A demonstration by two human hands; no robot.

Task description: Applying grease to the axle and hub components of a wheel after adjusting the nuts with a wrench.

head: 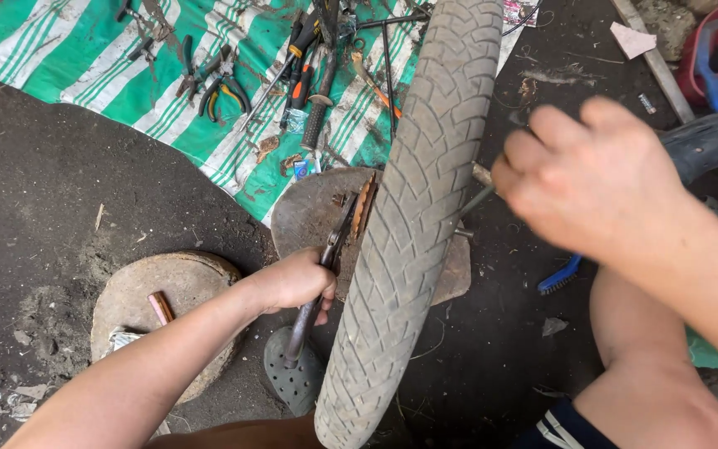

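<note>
A grey knobby bicycle tyre on its wheel stands upright in the middle of the view. My left hand is shut on the handle of a metal wrench whose head reaches the rusty sprocket at the wheel's hub, on the tyre's left side. On the tyre's right side my right hand is blurred, fingers curled around a thin metal tool that points at the hub. What kind of tool it is I cannot tell.
A green-and-white striped tarp at the back carries pliers, screwdrivers and other hand tools. A round stone and a flat stone lie on dark dirt. A blue brush and a black tyre lie right.
</note>
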